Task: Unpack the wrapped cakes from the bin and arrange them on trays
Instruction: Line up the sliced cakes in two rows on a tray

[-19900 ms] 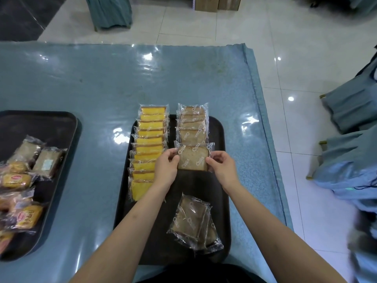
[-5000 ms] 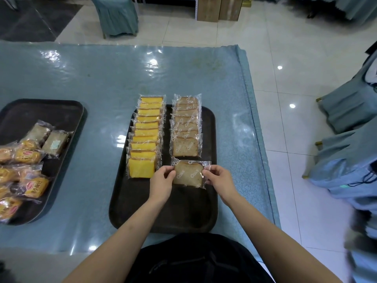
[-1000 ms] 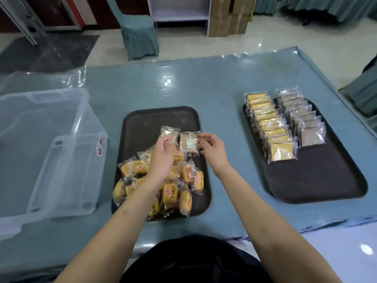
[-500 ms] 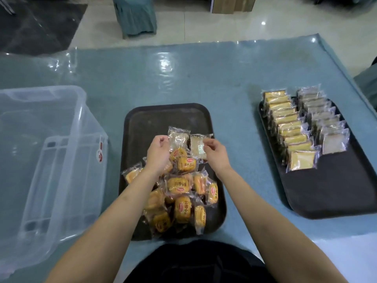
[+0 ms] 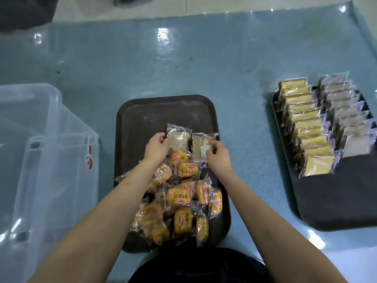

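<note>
Two pale wrapped cake slices are lying side by side on the middle tray point(image 5: 142, 111), just beyond the heap of orange bun packets point(image 5: 179, 203). Left hand point(image 5: 156, 147) is pinching the near-left edge of the left slice point(image 5: 178, 137); right hand point(image 5: 217, 156) is pinching the near-right part of the right slice point(image 5: 201, 146). Likely gripping by the wrapper edges so both can be lifted clear of the pile together. Far half of this tray is showing bare, giving room to lay rows. Right tray point(image 5: 336, 201) is carrying two neat overlapped rows, yellow slices point(image 5: 306, 123) and pale slices point(image 5: 350, 123), its near half bare. Clear bin point(image 5: 51, 139) is sitting left on the blue surface point(image 5: 204, 64), looking emptied. Right slice is sitting close to the tray's right rim.
</note>
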`<state>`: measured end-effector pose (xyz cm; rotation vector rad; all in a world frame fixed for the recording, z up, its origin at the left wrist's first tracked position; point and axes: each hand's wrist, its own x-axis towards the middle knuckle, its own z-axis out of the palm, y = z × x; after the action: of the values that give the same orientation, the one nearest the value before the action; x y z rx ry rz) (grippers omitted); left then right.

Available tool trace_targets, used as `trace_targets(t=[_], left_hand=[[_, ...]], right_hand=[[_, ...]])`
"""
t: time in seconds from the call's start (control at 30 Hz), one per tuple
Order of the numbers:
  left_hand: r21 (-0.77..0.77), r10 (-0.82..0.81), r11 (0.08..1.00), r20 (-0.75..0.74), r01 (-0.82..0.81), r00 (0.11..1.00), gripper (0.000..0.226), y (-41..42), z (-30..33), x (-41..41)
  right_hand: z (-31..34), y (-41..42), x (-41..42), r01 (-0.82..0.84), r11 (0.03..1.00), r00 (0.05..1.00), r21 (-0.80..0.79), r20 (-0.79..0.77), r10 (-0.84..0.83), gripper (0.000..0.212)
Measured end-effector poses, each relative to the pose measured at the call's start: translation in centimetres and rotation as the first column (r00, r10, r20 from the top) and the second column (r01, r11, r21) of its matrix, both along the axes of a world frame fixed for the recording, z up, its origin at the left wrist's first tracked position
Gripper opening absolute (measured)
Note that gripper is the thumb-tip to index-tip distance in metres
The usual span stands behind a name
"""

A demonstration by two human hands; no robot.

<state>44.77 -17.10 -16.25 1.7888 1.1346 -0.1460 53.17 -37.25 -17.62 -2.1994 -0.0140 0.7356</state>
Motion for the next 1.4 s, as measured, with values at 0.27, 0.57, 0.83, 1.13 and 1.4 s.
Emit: trace_targets(t=[0.27, 0.57, 0.83, 1.13, 1.4], left_hand=[[-0.104, 0.144, 0.984, -0.004, -0.143, 0.99, 0.048, 0.6, -1.9, 1.7], [-0.068, -0.021, 0.998, -0.032, 0.019, 0.999, 0.021, 0.2, -2.0, 1.9], [-0.032, -0.12, 0.992, 0.002, 0.12, 0.993, 0.024, -0.8, -1.0, 1.4], [-0.033, 0.064, 0.998, 0.175, -0.059, 0.983, 0.042, -1.5, 2.4, 0.8], [-0.058, 0.164, 0.986, 0.351, -0.153, 0.922, 0.013, -3.2, 7.0, 0.1]], right_hand=[[-0.8, 1.4, 0.0, 0.086, 0.996, 0.996, 0.016, -0.021, -0.085, 0.048], [-1.9, 1.5, 1.6, 0.186, 0.982, 0.976, 0.025, -0.116, -0.182, 0.046], [-0.8, 1.4, 0.9, 0.125, 0.991, 0.988, 0.05, -0.094, -0.12, 0.035], [1.1, -0.2, 0.5, 0.227, 0.954, 0.973, 0.196, -0.091, -0.213, 0.05], [6.7, -3.0, 0.2, 0.276, 0.863, 0.954, 0.423, -0.015, -0.298, 0.03]])
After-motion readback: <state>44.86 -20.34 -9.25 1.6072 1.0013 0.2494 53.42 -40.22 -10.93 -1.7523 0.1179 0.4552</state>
